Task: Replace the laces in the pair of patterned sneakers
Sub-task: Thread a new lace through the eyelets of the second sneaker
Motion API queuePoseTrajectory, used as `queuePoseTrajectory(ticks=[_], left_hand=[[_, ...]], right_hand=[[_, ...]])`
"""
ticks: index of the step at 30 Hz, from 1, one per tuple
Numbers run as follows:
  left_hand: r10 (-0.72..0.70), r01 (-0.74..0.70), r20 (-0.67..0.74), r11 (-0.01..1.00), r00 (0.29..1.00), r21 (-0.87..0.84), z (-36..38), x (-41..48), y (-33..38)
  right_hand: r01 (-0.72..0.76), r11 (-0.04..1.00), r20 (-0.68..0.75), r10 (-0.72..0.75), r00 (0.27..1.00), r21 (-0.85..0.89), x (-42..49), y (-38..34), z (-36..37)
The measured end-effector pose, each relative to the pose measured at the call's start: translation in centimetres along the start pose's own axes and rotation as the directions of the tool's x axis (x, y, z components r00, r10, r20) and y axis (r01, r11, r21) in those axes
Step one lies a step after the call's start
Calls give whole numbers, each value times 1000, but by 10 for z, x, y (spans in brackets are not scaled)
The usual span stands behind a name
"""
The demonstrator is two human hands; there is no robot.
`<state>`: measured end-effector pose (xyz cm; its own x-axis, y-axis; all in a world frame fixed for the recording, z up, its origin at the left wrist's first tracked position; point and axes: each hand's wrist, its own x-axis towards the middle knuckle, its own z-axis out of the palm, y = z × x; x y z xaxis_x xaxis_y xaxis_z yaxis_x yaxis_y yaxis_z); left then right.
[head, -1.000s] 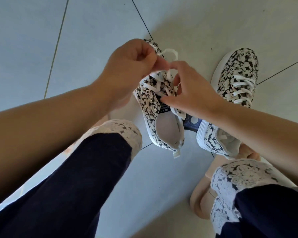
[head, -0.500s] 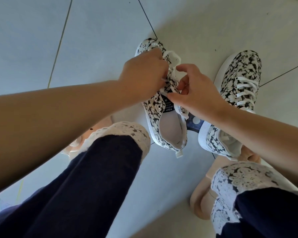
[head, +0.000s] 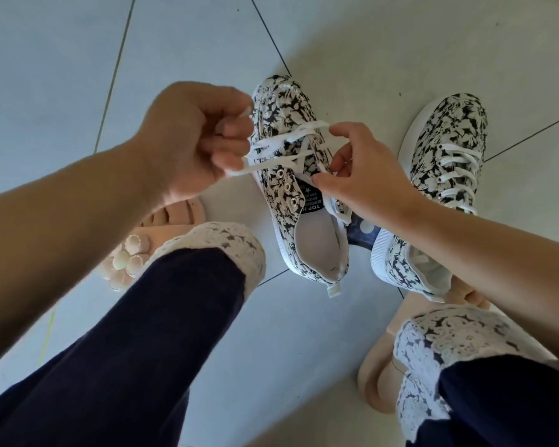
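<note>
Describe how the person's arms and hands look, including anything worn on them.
The left forearm and right forearm are bare, with no sleeves in view. Neither wrist carries a watch or bracelet. The left hand and right hand wear no gloves.

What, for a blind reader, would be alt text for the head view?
Two hands thread a white lace through a half-laced patterned sneaker: the left hand grips its strands, the right hand pinches it. A second, laced sneaker stands alongside on the tiled floor.
</note>
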<state>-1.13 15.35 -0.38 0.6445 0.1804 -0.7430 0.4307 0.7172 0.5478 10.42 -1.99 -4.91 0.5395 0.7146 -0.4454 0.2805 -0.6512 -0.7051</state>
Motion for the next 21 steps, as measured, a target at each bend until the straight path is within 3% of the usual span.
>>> queuePoseTrajectory(ticks=[1, 2, 3, 4, 5, 6, 9, 12, 15, 17, 19, 21], left_hand=[[-54, 61, -37, 972, 998, 229, -6, -1, 2], [-83, 126, -104, 840, 991, 528, -12, -1, 2], [-61, 187, -187, 588, 980, 787, -19, -1, 0], [14, 223, -239, 316, 971, 922, -25, -1, -4], [108, 210, -226, 143, 968, 967, -28, -1, -9], [195, 143, -162, 111, 967, 983, -26, -1, -14], [351, -91, 19, 192, 936, 977, -8, 4, -24], [422, -165, 134, 39, 897, 986, 9, 26, -28], [387, -135, 187, -156, 903, 978, 18, 41, -29], [375, -146, 214, -202, 902, 968, 22, 43, -32], [392, -193, 235, -144, 889, 971, 24, 42, -33], [426, -215, 161, 80, 890, 973, 23, 37, -30]], right_hand=[[-2, 1000, -5, 2, 1000, 1, -1, 0, 0], [-2, 1000, -10, 2, 1000, 0, -1, 1, -1], [0, 1000, -14, 0, 1000, -1, -1, 1, -1], [0, 1000, -15, 0, 1000, -3, -1, 1, -1], [-1, 1000, -13, 1, 1000, -5, -1, 0, -1], [-1, 1000, -10, 1, 1000, -8, -1, 0, -1], [-3, 1000, -9, 2, 1000, -20, -1, 0, 0], [-4, 1000, -7, 3, 1000, -27, 0, -1, 0], [-4, 1000, -9, 3, 1000, -23, 0, -1, 0], [-3, 1000, -6, 3, 1000, -22, 0, -1, 0], [-2, 1000, -6, 2, 1000, -20, 0, -1, 0], [-3, 1000, -4, 3, 1000, -11, 0, 0, -1]])
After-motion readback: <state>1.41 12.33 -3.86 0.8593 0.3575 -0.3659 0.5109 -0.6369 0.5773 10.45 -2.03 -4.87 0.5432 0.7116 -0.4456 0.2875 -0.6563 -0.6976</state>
